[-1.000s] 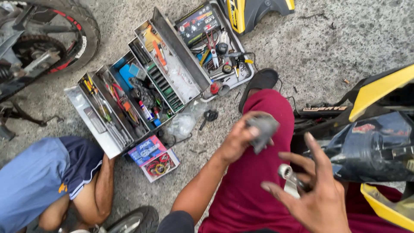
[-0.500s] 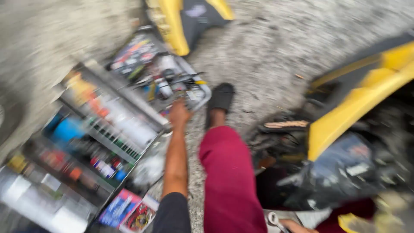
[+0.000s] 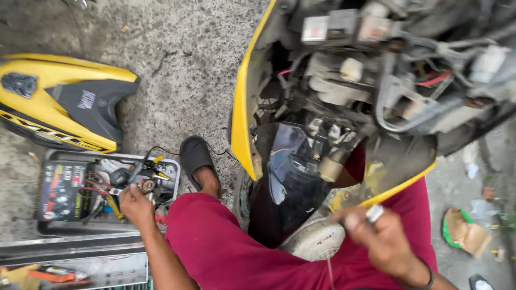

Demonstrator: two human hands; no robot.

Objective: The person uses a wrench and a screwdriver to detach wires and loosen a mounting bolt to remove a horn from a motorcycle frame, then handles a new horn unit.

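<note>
At seven o'clock, one left hand (image 3: 135,204) reaches into one open toolbox tray (image 3: 54,161), fingers curled among pliers and wires, though whether it grips anything I cannot tell. Toward five o'clock, one right hand (image 3: 384,241) pinches a small silvery part (image 3: 374,212) beneath the stripped yellow scooter (image 3: 244,123). One sandalled foot (image 3: 198,164) crowds the tray's right edge; one loose yellow panel (image 3: 59,107) lies at ten o'clock on bare concrete.

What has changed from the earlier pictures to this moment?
The left hand, which held a grey rag one second ago, has let it go and reached down into the toolbox tray. The right hand still pinches a small silver part. The person remains seated by the yellow scooter.
</note>
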